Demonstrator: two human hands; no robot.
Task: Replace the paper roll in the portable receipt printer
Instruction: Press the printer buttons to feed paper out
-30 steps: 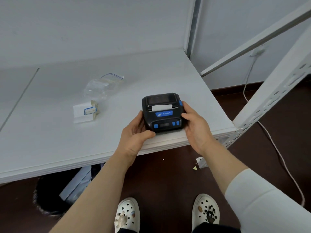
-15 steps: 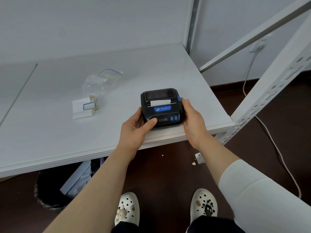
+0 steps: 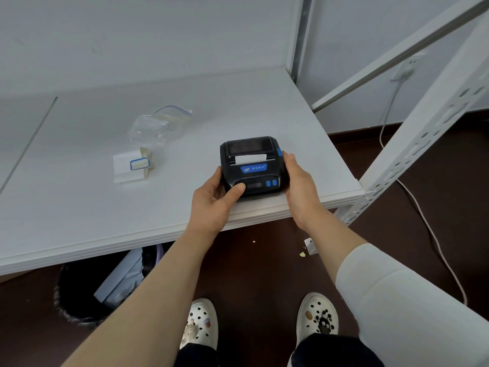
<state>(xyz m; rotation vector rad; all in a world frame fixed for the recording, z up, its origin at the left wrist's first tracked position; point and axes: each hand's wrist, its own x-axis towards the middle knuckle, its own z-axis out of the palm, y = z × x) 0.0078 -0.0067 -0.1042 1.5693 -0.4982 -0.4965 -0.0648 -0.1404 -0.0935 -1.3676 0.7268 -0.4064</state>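
Note:
A small black receipt printer (image 3: 252,165) with blue buttons sits near the front right edge of the white table (image 3: 79,207), lid down, a strip of white paper showing at its slot. My left hand (image 3: 214,200) grips its left side, thumb pressing on the front panel. My right hand (image 3: 299,181) holds its right side, fingertips by the blue side latch. A nearly used-up paper roll (image 3: 133,165) with a blue-edged label lies on the table to the left.
A crumpled clear zip bag (image 3: 158,125) lies behind the roll. A white perforated shelf post (image 3: 412,152) stands at the right, and a cable (image 3: 434,234) trails over the dark floor. A black bin (image 3: 87,292) sits under the table.
My left thumb has moved up from the printer's front edge onto its front panel. The printer and my right hand stay where they were.

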